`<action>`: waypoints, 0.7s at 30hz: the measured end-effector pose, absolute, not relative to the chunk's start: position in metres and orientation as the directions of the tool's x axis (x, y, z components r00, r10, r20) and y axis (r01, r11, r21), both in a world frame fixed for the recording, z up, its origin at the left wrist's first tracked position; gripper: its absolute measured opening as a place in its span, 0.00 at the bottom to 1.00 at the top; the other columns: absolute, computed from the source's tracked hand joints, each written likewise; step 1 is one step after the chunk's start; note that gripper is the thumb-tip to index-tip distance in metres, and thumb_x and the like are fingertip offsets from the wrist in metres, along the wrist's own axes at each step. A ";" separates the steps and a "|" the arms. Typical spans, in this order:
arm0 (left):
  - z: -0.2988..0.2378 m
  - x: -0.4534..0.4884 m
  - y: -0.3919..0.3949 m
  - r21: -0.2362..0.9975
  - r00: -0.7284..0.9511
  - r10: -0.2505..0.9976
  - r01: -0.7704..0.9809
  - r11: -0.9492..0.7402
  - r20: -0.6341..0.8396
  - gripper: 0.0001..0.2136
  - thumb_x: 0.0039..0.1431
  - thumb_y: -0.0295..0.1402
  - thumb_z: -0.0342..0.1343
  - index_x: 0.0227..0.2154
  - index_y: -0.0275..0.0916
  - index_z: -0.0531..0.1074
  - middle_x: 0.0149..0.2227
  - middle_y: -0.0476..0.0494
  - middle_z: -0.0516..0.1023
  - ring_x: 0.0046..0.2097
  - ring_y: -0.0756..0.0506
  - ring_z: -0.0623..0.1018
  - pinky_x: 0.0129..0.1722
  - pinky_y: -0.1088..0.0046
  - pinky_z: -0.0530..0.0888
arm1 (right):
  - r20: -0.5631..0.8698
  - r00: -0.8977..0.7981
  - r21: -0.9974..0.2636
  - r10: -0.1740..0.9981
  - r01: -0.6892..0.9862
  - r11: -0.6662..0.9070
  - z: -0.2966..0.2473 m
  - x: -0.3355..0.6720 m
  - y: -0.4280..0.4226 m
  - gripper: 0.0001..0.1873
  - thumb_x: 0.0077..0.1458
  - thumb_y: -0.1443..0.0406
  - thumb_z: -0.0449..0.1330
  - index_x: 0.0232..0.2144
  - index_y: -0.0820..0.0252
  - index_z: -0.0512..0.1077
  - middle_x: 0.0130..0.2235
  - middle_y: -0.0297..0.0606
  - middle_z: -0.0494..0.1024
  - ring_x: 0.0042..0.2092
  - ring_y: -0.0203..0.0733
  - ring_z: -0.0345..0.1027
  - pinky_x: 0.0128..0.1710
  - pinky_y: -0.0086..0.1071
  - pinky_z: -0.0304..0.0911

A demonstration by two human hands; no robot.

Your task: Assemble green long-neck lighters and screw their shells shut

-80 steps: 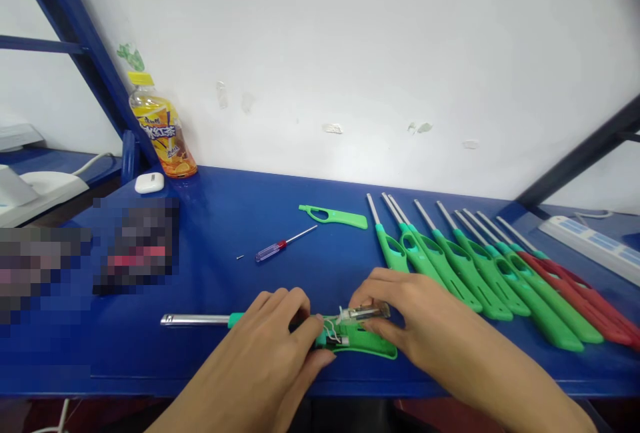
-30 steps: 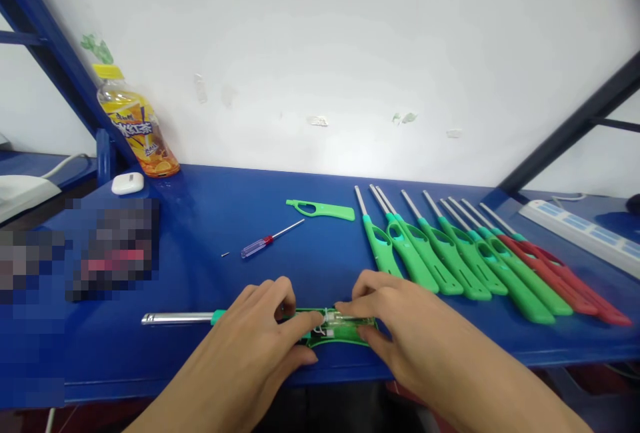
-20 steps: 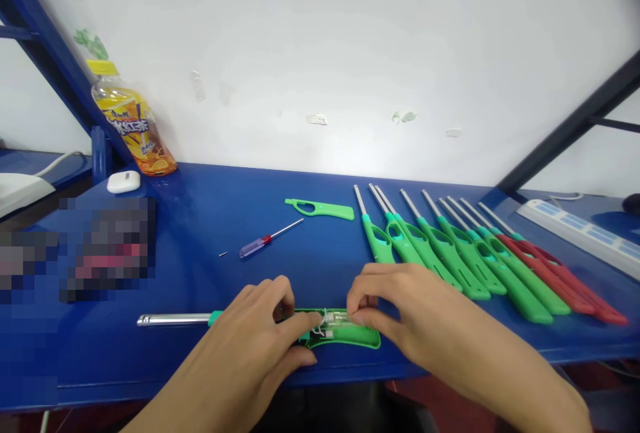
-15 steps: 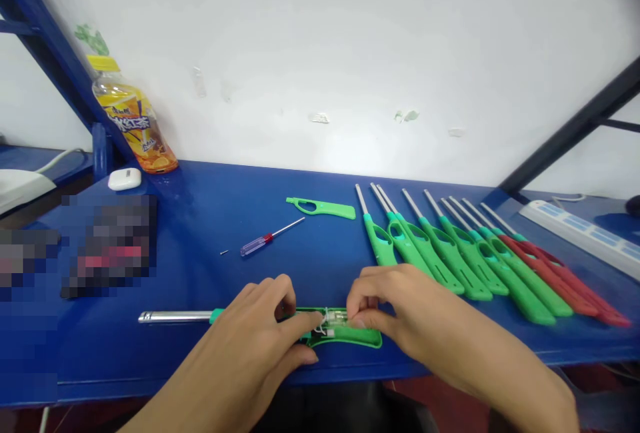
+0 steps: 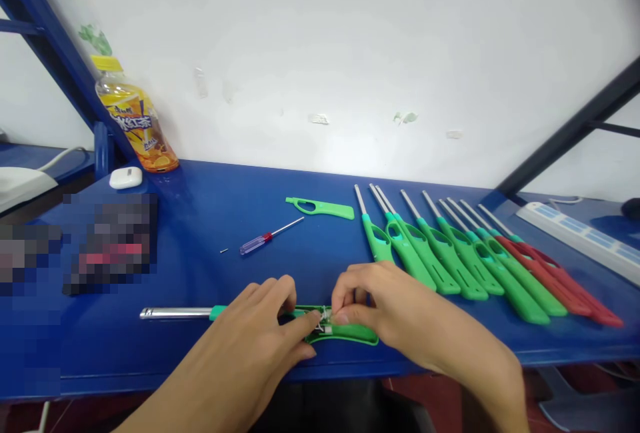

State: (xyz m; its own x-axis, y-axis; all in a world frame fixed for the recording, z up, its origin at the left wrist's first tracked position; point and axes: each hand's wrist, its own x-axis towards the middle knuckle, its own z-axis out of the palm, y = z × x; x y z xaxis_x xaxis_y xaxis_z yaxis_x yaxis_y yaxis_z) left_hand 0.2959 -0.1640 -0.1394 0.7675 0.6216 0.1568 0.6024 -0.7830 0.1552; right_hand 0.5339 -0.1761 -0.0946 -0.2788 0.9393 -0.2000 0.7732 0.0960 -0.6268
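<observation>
An opened gas lighter lies along the front of the table, its metal barrel (image 5: 175, 313) pointing left and its green half-shell (image 5: 356, 333) facing up. My left hand (image 5: 265, 330) is closed around its middle, thumb and forefinger pressing by the white wire and small inner parts (image 5: 323, 326). From the right, my right hand (image 5: 367, 296) is pinched over the shell, fingertips at the pale end of the inner parts; what they grip is mostly hidden. Behind lie a loose green cover half (image 5: 323, 208), a screwdriver (image 5: 270, 236) and a tiny screw (image 5: 224, 250).
Several green lighters (image 5: 440, 253) and red ones (image 5: 565, 276) lie in a row at right, beside a white power strip (image 5: 575, 233). At left are a drink bottle (image 5: 137, 120), a white earphone case (image 5: 126, 178) and a blurred dark object (image 5: 117, 240). A wall stands behind.
My right hand has shifted left along the shell, from the clear inner part toward my left fingertips. More of the shell's right end shows bare green. My left hand stays nearly in place.
</observation>
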 end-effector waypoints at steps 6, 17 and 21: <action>-0.138 0.299 -0.161 0.141 0.769 0.620 0.604 -0.785 0.157 0.10 0.63 0.28 0.67 0.45 0.44 0.78 0.39 0.45 0.73 0.36 0.41 0.74 0.34 0.66 0.69 | -0.216 -0.309 -0.657 0.926 0.748 0.096 -0.098 0.533 -0.171 0.08 0.64 0.70 0.64 0.34 0.51 0.80 0.37 0.27 0.81 0.38 0.37 0.71 0.37 0.30 0.61; -0.143 0.293 -0.163 0.235 0.740 0.664 0.630 -0.740 0.107 0.11 0.68 0.26 0.61 0.48 0.49 0.75 0.44 0.46 0.72 0.42 0.40 0.74 0.40 0.66 0.69 | -0.209 -0.304 -0.674 0.930 0.734 0.088 -0.097 0.530 -0.170 0.09 0.61 0.71 0.65 0.32 0.51 0.81 0.36 0.26 0.81 0.40 0.37 0.71 0.39 0.29 0.60; -0.143 0.296 -0.164 0.206 0.717 0.682 0.652 -0.730 0.148 0.13 0.65 0.25 0.63 0.48 0.49 0.76 0.45 0.46 0.74 0.44 0.40 0.75 0.40 0.67 0.69 | -0.123 -0.352 -0.638 0.928 0.744 0.198 -0.095 0.527 -0.171 0.10 0.60 0.72 0.67 0.32 0.51 0.80 0.36 0.25 0.81 0.41 0.37 0.72 0.41 0.29 0.59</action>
